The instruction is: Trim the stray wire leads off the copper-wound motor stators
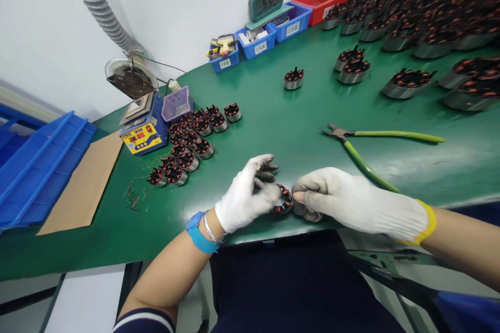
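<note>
A: And there was the left hand (250, 195), in a white glove with dark fingertips, half open, fingers loosely curled, thumb smeared by movement across the left side of a small ring-shaped motor stator (287, 201), copper windings on black inside a silvery rim!

B: And the right hand (322, 195)?

A: Close in on the other side! White knitted glove, yellow cuff, thumb and fingers drawn together in a pinch, right up against the ring.

B: Did either have a firm hold?

A: Too blurred and covered there; I couldn't fairly tell.

B: Where was that stator on the bench?

A: Between the two hands, by the near edge of the glossy green worktop (258, 135). Off to the right lay green-handled metal cutting pliers (353, 154), jaws spread.

B: And over on the left?

A: A cluster of finished-looking copper-and-black stators (191, 138), bunched beside a blue box with a yellow front panel (144, 139). Far right, a dense crowd of similar silver-sided stators (437, 36)! And at the back, a green digital clock (266, 1) read 5:07.
</note>
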Action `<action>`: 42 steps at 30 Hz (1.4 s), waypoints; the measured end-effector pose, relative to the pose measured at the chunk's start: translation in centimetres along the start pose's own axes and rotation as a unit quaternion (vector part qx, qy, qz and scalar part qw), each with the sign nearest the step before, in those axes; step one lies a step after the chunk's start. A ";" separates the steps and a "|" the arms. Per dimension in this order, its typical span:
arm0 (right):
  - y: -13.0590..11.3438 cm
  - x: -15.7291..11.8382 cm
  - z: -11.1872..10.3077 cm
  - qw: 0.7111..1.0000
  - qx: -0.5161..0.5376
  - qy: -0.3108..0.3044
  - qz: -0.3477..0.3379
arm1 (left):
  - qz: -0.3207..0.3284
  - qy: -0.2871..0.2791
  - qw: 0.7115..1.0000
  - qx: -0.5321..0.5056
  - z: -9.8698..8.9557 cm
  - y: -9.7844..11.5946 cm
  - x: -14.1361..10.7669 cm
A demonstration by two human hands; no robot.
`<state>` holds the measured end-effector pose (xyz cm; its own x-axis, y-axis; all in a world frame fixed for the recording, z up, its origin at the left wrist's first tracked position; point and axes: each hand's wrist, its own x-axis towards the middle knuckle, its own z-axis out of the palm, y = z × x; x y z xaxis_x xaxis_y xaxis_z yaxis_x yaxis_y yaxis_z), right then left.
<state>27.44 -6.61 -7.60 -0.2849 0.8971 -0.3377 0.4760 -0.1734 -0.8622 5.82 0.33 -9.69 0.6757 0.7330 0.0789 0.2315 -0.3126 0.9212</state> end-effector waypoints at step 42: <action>0.8 0.5 -0.1 0.993 -0.055 0.021 0.106 | 0.041 -0.100 0.929 0.355 2.5 1.7 -0.1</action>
<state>27.73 -6.30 -8.43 -0.1337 0.8617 -0.4894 0.6098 -0.3177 -0.7261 7.89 -1.76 -9.05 0.8118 0.5839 -0.0003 0.5283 -0.7343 0.4262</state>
